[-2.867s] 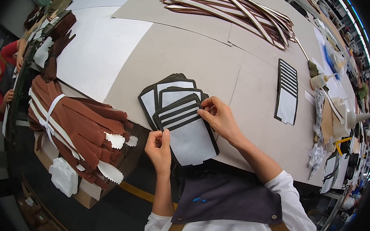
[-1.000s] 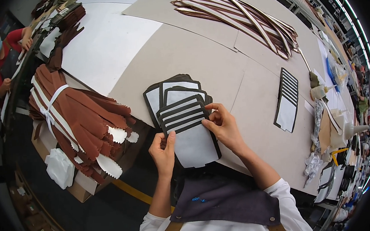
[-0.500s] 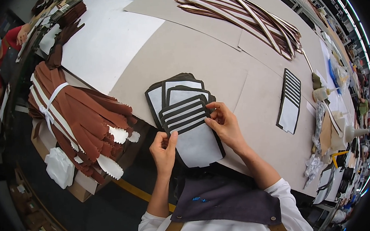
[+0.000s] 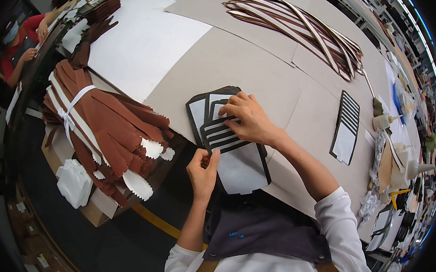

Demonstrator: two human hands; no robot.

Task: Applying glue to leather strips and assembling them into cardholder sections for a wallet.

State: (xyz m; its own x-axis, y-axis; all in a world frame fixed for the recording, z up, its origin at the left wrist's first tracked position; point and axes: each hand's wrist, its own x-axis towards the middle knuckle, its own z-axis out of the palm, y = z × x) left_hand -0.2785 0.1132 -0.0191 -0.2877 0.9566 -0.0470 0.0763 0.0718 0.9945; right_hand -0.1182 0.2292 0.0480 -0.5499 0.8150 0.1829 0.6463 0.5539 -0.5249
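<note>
A card-slot panel (image 4: 241, 168), pale grey with black edging and black stripes across its upper part, hangs partly over the table's near edge. My left hand (image 4: 203, 176) pinches its left side between thumb and fingers. At the panel's upper right, my right hand (image 4: 249, 118) has its fingers bent over the top edge, thumb underneath on the striped part; the fingertips are partly hidden. Behind it, a fanned stack of similar black-edged panels (image 4: 197, 118) lies on the table, partly covered by my right hand. Another striped panel (image 4: 345, 127) lies alone to the right.
Brown scalloped strips (image 4: 111, 123) tied with a white band lie at the left on a carton. Long brown and white strips (image 4: 296, 32) lie at the far side of the table (image 4: 192, 52). Squeeze bottles (image 4: 381, 122) and plastic bags stand along the right. A person (image 4: 19, 43) works at far left.
My right hand has moved from the panel's right edge up and left over its top edge. My left hand keeps its hold. The whole view has shifted slightly.
</note>
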